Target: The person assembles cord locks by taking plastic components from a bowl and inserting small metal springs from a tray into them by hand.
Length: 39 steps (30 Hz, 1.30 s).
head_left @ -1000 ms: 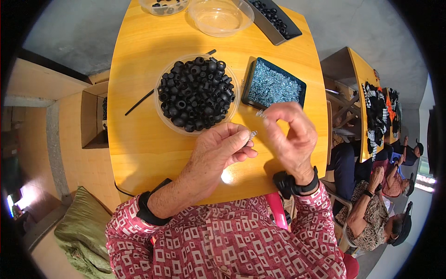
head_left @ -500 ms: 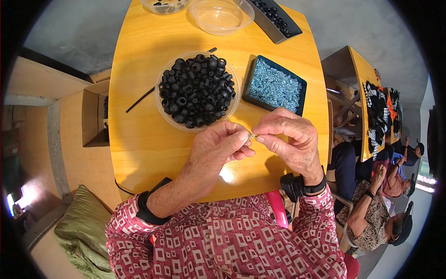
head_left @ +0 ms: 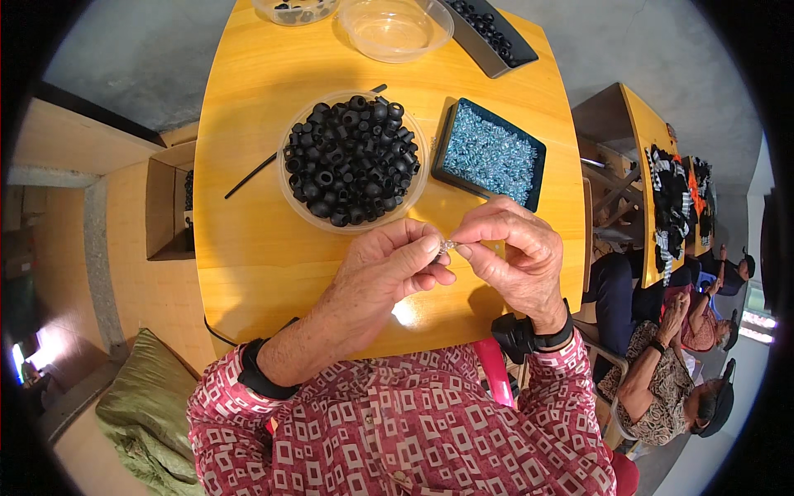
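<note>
My left hand (head_left: pixel 395 263) and my right hand (head_left: pixel 514 255) meet over the near part of the table. Between their fingertips is a small shiny clear piece (head_left: pixel 447 245), pinched from both sides; its exact kind is too small to make out. Something dark shows under my left fingertips, mostly hidden. Just beyond my left hand stands a clear round bowl (head_left: pixel 285 179) heaped with small hollow black parts (head_left: pixel 351 161). Past my right hand lies a dark rectangular tray (head_left: pixel 441 165) filled with small translucent blue pieces (head_left: pixel 490 150).
A thin black stick (head_left: pixel 251 176) pokes from beneath the bowl. At the far edge are a clear plastic tub (head_left: pixel 395 50), another container (head_left: pixel 296 13) and a grey bin (head_left: pixel 495 64) of black parts. People sit at the right by another table (head_left: pixel 649 124). A green sack (head_left: pixel 149 413) lies at lower left.
My right hand has shifted slightly down and left, its fingertips still at the small piece. My left hand stays almost in place. The containers have not moved.
</note>
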Each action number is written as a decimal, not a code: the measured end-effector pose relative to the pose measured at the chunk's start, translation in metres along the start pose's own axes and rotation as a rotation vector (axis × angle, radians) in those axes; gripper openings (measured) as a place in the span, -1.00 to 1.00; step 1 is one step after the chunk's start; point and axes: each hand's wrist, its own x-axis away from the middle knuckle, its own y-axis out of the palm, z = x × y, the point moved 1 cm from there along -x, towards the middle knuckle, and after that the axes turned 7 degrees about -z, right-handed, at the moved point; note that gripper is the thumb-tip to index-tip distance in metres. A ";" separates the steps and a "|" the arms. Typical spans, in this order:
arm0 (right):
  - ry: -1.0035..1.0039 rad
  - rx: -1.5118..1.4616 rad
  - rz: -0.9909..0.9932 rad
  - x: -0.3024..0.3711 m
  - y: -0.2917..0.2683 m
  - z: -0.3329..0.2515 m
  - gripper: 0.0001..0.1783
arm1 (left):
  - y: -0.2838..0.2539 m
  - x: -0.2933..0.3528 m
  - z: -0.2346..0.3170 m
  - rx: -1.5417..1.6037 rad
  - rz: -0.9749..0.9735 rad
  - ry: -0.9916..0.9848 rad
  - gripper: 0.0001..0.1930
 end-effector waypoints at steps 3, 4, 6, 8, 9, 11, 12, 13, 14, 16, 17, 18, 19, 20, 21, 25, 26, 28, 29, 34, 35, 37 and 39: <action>0.005 -0.015 -0.008 -0.002 0.000 -0.001 -0.82 | -0.001 0.001 -0.001 0.015 0.011 -0.047 -0.81; -0.001 -0.016 -0.010 -0.002 0.000 -0.002 -0.82 | -0.002 0.001 -0.001 0.036 -0.009 -0.044 -0.81; -0.011 -0.016 -0.019 -0.002 0.000 -0.002 -0.82 | -0.002 0.001 -0.001 0.059 -0.029 -0.040 -0.80; -0.021 -0.015 -0.027 -0.003 0.000 -0.002 -0.82 | -0.001 0.001 0.001 0.047 -0.021 -0.055 -0.80; -0.010 -0.030 -0.028 -0.003 0.000 -0.003 -0.82 | -0.002 0.000 0.000 0.048 -0.023 -0.055 -0.80; 0.000 -0.046 -0.031 -0.003 0.002 -0.003 -0.82 | -0.003 0.000 -0.003 0.057 -0.031 -0.049 -0.81; -0.007 -0.036 -0.005 -0.002 0.003 -0.003 -0.82 | -0.002 0.001 -0.002 0.057 -0.031 -0.049 -0.81; -0.014 -0.026 0.022 -0.002 0.004 -0.002 -0.83 | -0.001 0.002 -0.001 0.013 0.003 -0.019 -0.83; -0.013 -0.026 0.022 -0.003 0.005 -0.003 -0.83 | 0.001 0.002 -0.001 -0.030 0.036 0.010 -0.84; 0.020 -0.015 0.061 -0.004 0.005 -0.005 -0.83 | 0.004 0.002 0.000 -0.084 0.050 0.069 -0.84; 0.020 -0.016 0.060 -0.004 0.005 -0.005 -0.83 | 0.004 0.002 0.001 -0.139 0.063 0.127 -0.83; 0.014 -0.003 0.056 -0.004 0.005 -0.005 -0.82 | 0.003 0.002 0.000 -0.139 0.065 0.127 -0.83; 0.010 0.012 0.053 -0.004 0.004 -0.006 -0.82 | 0.001 0.001 -0.002 -0.153 0.065 0.144 -0.83; 0.010 0.012 0.053 -0.004 0.005 -0.006 -0.82 | 0.000 0.001 -0.002 -0.168 0.065 0.161 -0.83; 0.006 0.012 0.056 -0.004 0.006 -0.006 -0.82 | 0.001 0.001 -0.002 -0.168 0.065 0.161 -0.83; -0.009 -0.033 0.073 -0.003 0.006 -0.002 -0.81 | 0.003 0.002 0.001 -0.170 0.105 0.133 -0.84; -0.008 -0.030 0.074 -0.003 0.005 -0.001 -0.81 | 0.003 0.001 0.001 -0.162 0.103 0.120 -0.84; 0.013 -0.057 0.075 -0.003 0.005 0.002 -0.81 | 0.004 0.000 0.002 -0.150 0.106 0.114 -0.83; 0.012 -0.059 0.074 -0.003 0.005 0.001 -0.81 | 0.003 0.000 0.002 -0.139 0.113 0.108 -0.83; -0.056 0.104 0.080 -0.003 0.008 -0.004 -0.81 | 0.005 -0.002 -0.001 -0.132 0.127 0.144 -0.81; -0.057 0.102 0.080 -0.004 0.009 -0.004 -0.81 | 0.005 -0.002 -0.001 -0.134 0.129 0.148 -0.81; -0.041 0.095 0.073 -0.005 0.009 -0.004 -0.81 | 0.005 -0.001 -0.002 -0.124 0.131 0.157 -0.81; -0.023 0.041 0.062 -0.005 0.007 -0.002 -0.81 | 0.005 -0.001 -0.002 -0.113 0.130 0.165 -0.80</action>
